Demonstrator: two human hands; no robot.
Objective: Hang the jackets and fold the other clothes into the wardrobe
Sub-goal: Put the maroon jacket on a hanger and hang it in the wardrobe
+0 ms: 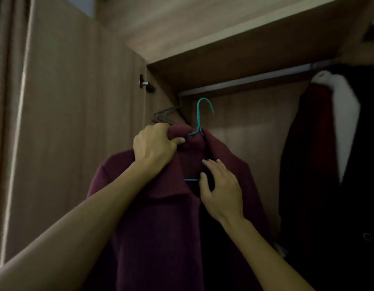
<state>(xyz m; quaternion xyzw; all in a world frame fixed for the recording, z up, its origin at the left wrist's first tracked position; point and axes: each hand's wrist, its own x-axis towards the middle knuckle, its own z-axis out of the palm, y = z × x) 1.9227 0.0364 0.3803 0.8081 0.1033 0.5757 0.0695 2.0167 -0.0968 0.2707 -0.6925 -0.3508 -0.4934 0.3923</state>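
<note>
Maroon jacket (161,217): long axis vertical, collar up, on teal hanger (199,116); left hand (154,145) fingers grip collar; right hand (221,190) fingers relaxed against lapel.

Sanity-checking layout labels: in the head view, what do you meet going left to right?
Curtain → wardrobe door → door hinge → left hand, its grip on the maroon jacket → teal hanger → red garment → white garment.
</note>
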